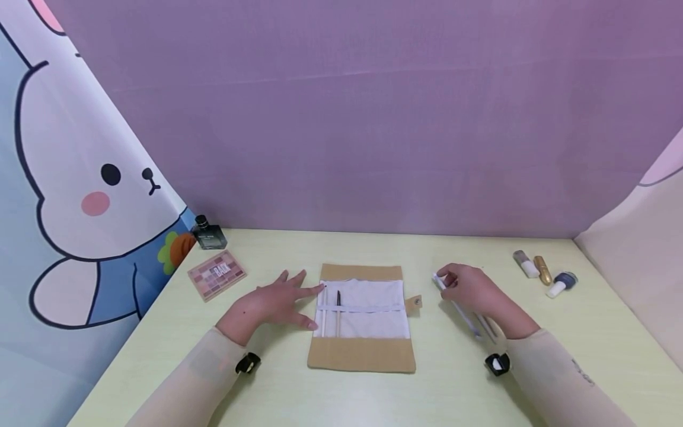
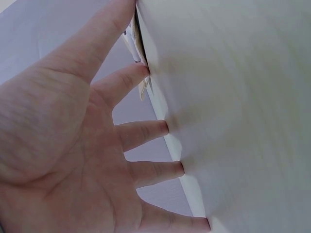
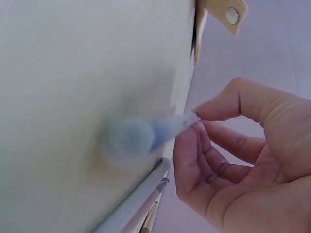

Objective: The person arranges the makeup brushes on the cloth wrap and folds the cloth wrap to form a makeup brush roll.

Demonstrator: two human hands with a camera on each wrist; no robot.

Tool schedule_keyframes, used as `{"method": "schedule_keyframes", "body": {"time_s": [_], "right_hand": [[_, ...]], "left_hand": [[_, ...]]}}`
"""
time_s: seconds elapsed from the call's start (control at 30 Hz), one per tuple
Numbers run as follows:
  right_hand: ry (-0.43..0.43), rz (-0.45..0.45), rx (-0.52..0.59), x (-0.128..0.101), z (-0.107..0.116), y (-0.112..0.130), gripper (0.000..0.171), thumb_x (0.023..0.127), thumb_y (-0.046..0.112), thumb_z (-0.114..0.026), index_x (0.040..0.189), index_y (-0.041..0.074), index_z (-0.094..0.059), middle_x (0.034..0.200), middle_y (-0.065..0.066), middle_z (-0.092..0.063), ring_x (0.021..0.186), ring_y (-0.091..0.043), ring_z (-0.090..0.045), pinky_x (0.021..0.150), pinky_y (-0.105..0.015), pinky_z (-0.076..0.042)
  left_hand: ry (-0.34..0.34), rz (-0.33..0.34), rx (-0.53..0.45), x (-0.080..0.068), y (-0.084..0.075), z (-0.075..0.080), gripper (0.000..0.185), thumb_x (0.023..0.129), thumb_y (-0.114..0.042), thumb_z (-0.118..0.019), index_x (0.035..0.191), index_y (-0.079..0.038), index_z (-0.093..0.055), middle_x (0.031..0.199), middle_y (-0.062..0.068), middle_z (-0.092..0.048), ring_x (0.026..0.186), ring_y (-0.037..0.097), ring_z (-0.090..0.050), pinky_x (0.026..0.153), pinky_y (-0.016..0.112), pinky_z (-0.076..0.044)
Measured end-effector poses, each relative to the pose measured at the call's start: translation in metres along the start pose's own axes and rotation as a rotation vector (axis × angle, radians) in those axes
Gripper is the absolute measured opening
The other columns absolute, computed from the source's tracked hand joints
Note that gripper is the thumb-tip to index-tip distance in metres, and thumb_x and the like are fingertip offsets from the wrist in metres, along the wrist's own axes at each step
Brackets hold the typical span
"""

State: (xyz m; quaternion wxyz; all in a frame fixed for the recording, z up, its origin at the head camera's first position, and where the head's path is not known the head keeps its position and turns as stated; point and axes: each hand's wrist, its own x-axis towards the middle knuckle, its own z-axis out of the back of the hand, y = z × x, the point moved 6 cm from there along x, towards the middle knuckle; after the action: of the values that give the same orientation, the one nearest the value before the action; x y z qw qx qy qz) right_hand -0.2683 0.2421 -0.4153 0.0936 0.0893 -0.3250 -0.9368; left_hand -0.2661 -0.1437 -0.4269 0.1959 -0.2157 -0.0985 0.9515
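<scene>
A tan brush roll (image 1: 361,356) with a white lining (image 1: 373,323) lies unfolded in the middle of the table. Two slim brushes, including a dark-tipped brush (image 1: 338,314), sit under its white strap. My left hand (image 1: 277,301) is spread, its thumb and index finger at the roll's left edge; in the left wrist view the fingertips touch the table. To the roll's right, my right hand (image 1: 469,289) pinches a makeup brush (image 3: 170,128) between thumb and fingers. Its pale, rounded head (image 3: 127,140) is blurred. Several more brushes (image 3: 138,201) lie just below that hand.
An eyeshadow palette (image 1: 216,274) and a dark perfume bottle (image 1: 209,233) are at the back left. At the right stand or lie several small cosmetics, among them a gold tube (image 1: 542,270). A snap tab (image 1: 413,304) sticks out from the roll. Purple cloth (image 1: 373,148) hangs behind.
</scene>
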Motion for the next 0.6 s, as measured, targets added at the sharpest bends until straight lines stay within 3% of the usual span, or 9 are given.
{"method": "schedule_keyframes", "body": {"time_s": [0.23,0.6], "right_hand": [[0.017,0.003,0.223,0.001,0.002,0.003,0.045,0.095,0.006,-0.069,0.138,-0.006,-0.061,0.113,-0.016,-0.066,0.094,-0.017,-0.064,0.073,-0.025,-0.060],[-0.002,0.033,0.387,0.004,0.006,0.022,0.050,0.096,0.005,-0.064,0.143,-0.008,-0.052,0.122,-0.020,-0.061,0.099,-0.014,-0.065,0.083,-0.027,-0.063]], "left_hand": [[0.001,0.000,0.004,0.001,0.000,-0.001,0.095,0.084,-0.067,-0.080,0.165,-0.040,-0.039,0.181,0.018,-0.015,0.164,0.059,-0.009,0.111,0.095,-0.020],[-0.001,0.009,0.005,0.002,0.002,-0.001,0.094,0.084,-0.067,-0.080,0.164,-0.041,-0.040,0.181,0.017,-0.015,0.164,0.058,-0.010,0.111,0.095,-0.020]]}}
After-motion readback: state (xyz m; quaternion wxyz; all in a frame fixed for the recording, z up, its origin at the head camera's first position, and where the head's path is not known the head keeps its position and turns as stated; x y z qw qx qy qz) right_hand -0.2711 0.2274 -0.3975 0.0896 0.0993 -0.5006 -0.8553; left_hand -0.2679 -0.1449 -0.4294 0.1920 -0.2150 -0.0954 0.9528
